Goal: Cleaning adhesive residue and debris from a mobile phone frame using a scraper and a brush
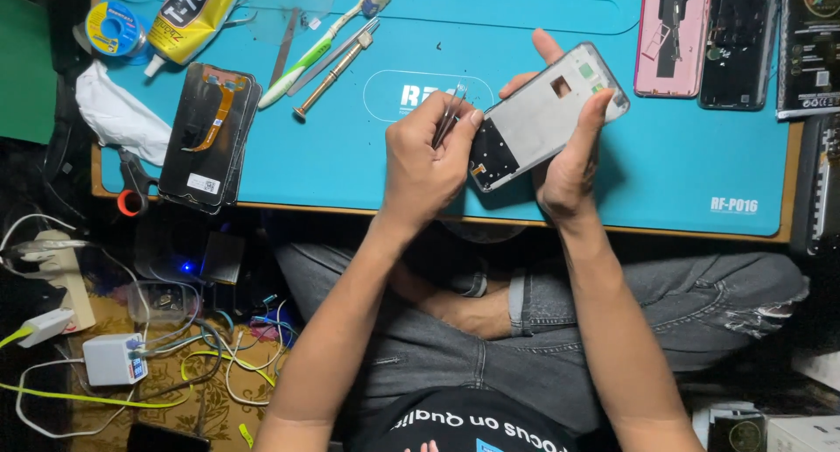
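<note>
Frame (547, 115), a silver phone frame, gripped in right hand (573, 154) above blue mat (350, 163), near its front edge, thumb and fingers wrapped round both long sides. Tweezers (448, 118) pinched in left hand (424, 159), fist closed, tips just beside frame's left end, above mat's white oval mark. Toward mat's left: screwdriver (332, 71), toothbrush (324, 45), dark screen (208, 137) with orange flex, overhanging mat's front edge. Yellow glue tube (191, 14) at mat's far left corner, solder reel (114, 28) beside it. Pink phone back (672, 36) and black phone (737, 45) at mat's far right. Scissors (133, 185) off mat's left edge.
</note>
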